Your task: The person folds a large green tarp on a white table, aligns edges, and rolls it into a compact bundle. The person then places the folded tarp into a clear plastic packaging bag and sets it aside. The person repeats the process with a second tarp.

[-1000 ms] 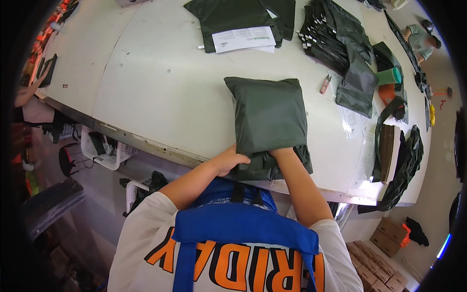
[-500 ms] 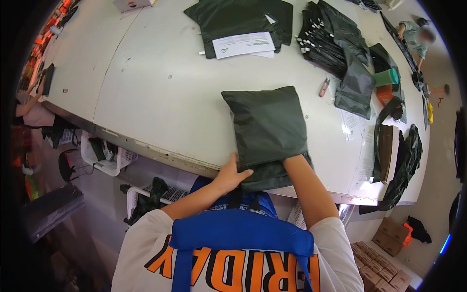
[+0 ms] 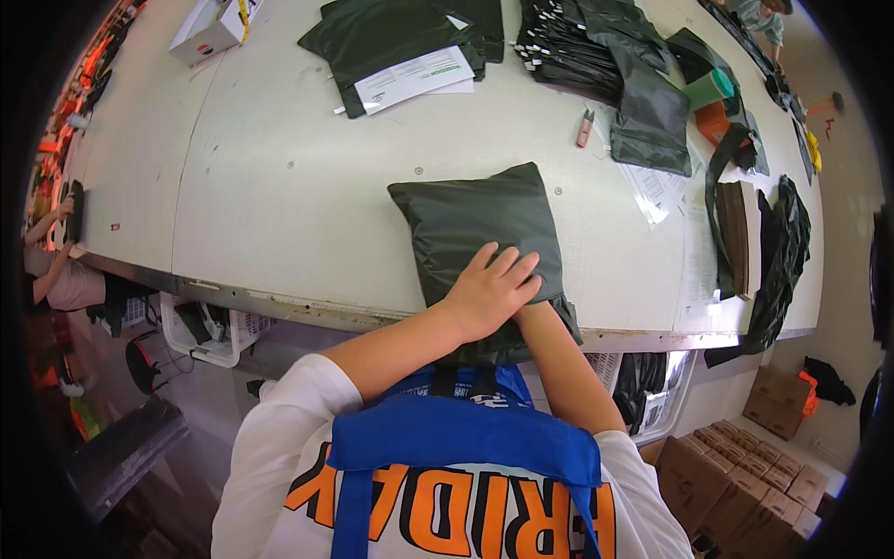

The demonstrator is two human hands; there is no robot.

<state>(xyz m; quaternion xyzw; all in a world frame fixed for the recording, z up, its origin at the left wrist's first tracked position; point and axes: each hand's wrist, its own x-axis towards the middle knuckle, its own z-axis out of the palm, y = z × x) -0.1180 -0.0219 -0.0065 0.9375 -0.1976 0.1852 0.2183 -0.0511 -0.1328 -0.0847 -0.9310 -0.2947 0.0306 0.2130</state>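
1. Your left hand (image 3: pixel 489 289) lies flat and spread, palm down, on the near end of the dark green, plump plastic mailer bag (image 3: pixel 480 238); it presses and grips nothing.
2. Your right hand is hidden beneath the left hand and the bag's near edge, so you cannot tell whether it is clenched or released; only the forearm shows, running in under the left wrist.
3. The bag rests on the pale grey desk (image 3: pixel 279 186), its near end hanging slightly over the desk's front edge right below your palm, its far end pointing away from you.
4. It looks soft and light: the film puckers and bulges like a cushion, so expect it to give under pressure and sag if lifted by one corner. The film looks smooth and probably slippery, so a flat palm may slide.
5. Take hold at the two long sides or pinch the flattened near end under your palm; the puffy middle offers nothing firm.
6. Beyond your fingertips and to the left of the hand the desk is bare, giving free room to slide the bag.
7. To the right of the hand lie loose white paper sheets (image 3: pixel 656 191); farther off lie a heap of dark green folded bags (image 3: pixel 605 56) and a small reddish-brown cutter (image 3: pixel 585 128).
8. Mind the front edge: the overhanging end could drop the bag off the desk toward you.
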